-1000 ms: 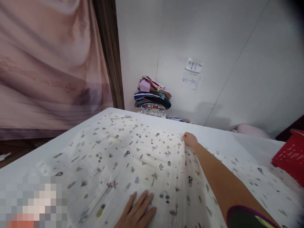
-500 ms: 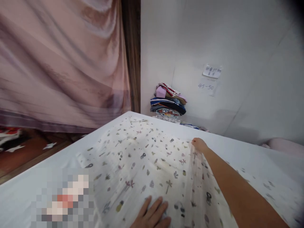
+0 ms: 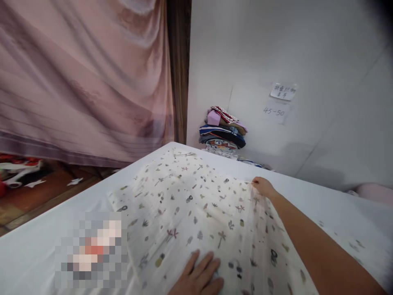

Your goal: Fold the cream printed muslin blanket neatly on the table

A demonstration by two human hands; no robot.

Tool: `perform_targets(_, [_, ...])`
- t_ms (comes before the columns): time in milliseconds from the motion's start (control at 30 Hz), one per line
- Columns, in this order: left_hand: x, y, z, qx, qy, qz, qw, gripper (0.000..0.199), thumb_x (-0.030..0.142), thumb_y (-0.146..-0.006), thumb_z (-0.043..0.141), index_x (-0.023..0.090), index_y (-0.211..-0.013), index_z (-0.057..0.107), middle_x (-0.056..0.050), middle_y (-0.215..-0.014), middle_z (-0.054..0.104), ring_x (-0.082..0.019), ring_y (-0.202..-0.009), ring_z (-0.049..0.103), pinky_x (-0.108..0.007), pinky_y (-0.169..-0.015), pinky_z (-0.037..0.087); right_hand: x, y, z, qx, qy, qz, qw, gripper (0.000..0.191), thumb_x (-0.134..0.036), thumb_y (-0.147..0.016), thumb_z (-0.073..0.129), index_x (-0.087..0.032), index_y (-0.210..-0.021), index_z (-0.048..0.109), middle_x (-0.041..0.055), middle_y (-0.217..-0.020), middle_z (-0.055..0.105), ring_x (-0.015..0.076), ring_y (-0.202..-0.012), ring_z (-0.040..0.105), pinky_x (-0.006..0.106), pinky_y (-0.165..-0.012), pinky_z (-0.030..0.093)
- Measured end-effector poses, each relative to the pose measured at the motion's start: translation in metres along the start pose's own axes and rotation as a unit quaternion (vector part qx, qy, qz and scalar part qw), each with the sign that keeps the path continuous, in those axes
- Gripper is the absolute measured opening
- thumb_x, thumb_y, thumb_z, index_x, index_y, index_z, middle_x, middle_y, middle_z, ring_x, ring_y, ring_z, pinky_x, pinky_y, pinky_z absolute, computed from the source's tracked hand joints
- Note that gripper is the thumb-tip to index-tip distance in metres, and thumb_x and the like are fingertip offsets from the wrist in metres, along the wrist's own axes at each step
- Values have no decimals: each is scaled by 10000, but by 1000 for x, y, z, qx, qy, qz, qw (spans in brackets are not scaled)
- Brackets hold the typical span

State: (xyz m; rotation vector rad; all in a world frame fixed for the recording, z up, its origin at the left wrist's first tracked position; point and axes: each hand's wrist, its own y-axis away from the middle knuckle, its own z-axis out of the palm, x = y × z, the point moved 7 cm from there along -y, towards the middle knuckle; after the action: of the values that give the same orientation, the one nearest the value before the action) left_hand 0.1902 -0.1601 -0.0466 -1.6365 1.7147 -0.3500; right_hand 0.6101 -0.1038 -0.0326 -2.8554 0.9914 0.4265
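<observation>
A thin white cloth (image 3: 190, 221) printed with small plants, pineapples and sunglasses lies spread over the white table, with soft wrinkles. My left hand (image 3: 199, 274) rests on its near part, palm down with the fingers spread. Farther off, my right hand (image 3: 260, 186) pinches the cloth's far right edge, and the fabric below it hangs in folds beside my forearm. Part of the cloth runs out of view at the bottom.
The white table (image 3: 310, 192) meets a grey wall with paper signs (image 3: 282, 91). Folded fabrics (image 3: 224, 133) are stacked by the wall. A pink curtain (image 3: 92, 82) hangs at the left. A pixelated patch (image 3: 95, 250) hides something at the lower left.
The view has turned slightly left, so the surroundings sit a little farther right. Both hands keep nearly the same places on the cloth.
</observation>
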Motion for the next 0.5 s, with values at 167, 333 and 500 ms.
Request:
perform_targets(167, [-2, -1, 1, -5, 31, -10, 999, 245, 413, -904, 400, 370, -967, 633, 73, -1183, 608, -141, -1157, 496, -327, -1056, 349, -10, 6, 1, -39, -12, -30, 999, 202, -209, -739, 555, -175, -879, 697, 29, -842, 687, 170, -800, 595, 226, -682, 380])
perform_targets(333, [-4, -2, 1, -10, 47, -9, 999, 219, 433, -872, 459, 345, -980, 629, 55, -1194, 602, -160, -1151, 498, -332, -1055, 347, -23, 17, 7, -71, -16, -71, 995, 210, -205, -716, 577, -203, -880, 709, 22, -929, 694, 179, -852, 597, 222, -707, 388])
perform_targets(500, [-5, -4, 0, 6, 58, -14, 998, 269, 419, -906, 384, 337, -969, 633, 51, -1182, 610, -153, -1143, 502, -330, -1074, 311, -33, 28, 9, -80, -19, -101, 991, 188, -234, -769, 549, -205, -867, 707, 37, -973, 683, 189, -897, 583, 229, -743, 380])
